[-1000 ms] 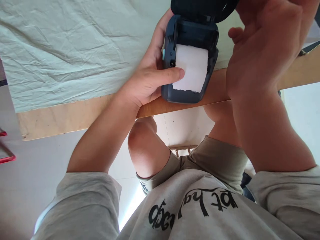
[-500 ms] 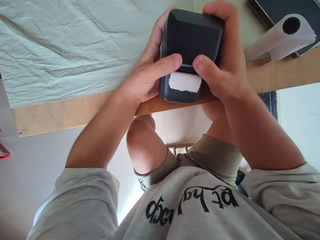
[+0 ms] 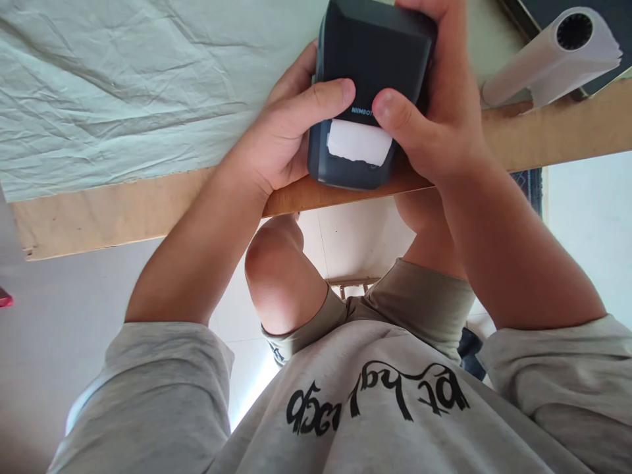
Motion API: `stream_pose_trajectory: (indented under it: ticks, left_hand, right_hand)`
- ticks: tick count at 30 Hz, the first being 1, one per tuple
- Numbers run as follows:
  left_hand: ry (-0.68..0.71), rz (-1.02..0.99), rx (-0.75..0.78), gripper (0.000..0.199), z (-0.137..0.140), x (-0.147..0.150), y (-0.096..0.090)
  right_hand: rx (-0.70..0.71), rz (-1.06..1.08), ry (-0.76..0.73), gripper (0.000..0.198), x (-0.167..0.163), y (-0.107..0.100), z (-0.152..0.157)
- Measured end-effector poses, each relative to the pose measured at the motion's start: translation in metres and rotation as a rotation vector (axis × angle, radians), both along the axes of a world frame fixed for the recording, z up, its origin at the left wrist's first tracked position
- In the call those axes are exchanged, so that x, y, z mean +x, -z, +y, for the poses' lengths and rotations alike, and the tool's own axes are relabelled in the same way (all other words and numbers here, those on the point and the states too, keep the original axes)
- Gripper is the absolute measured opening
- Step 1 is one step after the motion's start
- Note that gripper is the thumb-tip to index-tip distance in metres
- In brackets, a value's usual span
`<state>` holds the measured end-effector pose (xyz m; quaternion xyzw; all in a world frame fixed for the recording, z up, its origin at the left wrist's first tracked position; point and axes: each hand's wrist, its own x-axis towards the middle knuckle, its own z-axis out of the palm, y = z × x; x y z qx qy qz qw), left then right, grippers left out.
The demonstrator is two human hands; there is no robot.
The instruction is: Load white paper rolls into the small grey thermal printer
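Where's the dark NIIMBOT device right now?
In the head view, the dark NIIMBOT device is at the top, just right of centre, held between the left hand and right hand, at the wooden table edge.

Black printer [image 3: 378,56], white paper [image 3: 359,141], pale green cloth [image 3: 123,99]

Fingers [image 3: 453,39] curled (both thumbs [image 3: 336,97] uppermost).

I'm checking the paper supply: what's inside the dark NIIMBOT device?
A white paper strip sticks out below the closed lid of the device. The lid covers the interior, so whatever lies inside cannot be seen.
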<state>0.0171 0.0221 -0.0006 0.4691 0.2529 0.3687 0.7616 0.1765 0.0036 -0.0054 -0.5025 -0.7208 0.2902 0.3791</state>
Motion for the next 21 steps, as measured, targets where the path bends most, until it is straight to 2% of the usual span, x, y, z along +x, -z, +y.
stream_pose_trajectory:
  ticks: [4, 21]
  left_hand:
    - [0.021, 0.003, -0.015, 0.015, -0.001, -0.001, 0.001]
    - [0.112, -0.06, -0.02, 0.026, -0.002, -0.001, -0.002]
  right_hand:
    - [0.014, -0.026, 0.015, 0.064, -0.001, 0.001, -0.001]
    - [0.0, -0.011, 0.095, 0.07, 0.005, 0.011, 0.004]
